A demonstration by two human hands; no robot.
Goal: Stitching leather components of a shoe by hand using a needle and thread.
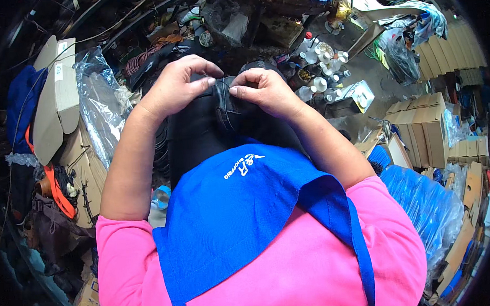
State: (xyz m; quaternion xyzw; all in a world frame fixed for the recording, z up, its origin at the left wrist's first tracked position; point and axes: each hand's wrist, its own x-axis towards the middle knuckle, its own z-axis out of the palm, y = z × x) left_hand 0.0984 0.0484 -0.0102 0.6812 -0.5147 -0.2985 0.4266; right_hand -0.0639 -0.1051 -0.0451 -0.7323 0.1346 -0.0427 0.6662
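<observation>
On my lap, over black trousers, lies a dark piece (227, 107) with a thin pale line along it, like stitching or an edge. It looks like black leather or cloth; its exact kind cannot be made out. My right hand (267, 92) pinches its upper right side between thumb and bent fingers. Just left of its top edge is my left hand (189, 84), thumb and forefinger brought close together. Whatever those fingertips hold, if anything, is too small to tell. A blue apron (231, 209) covers my front below the hands.
Several bottles and jars (329, 65) stand on the floor ahead to the right, beside a white box (357, 96). Cardboard boxes (421, 127) and a plastic-wrapped blue bundle (419, 199) are at my right. At left are cardboard sheets (59, 102) and clear plastic wrap (101, 105).
</observation>
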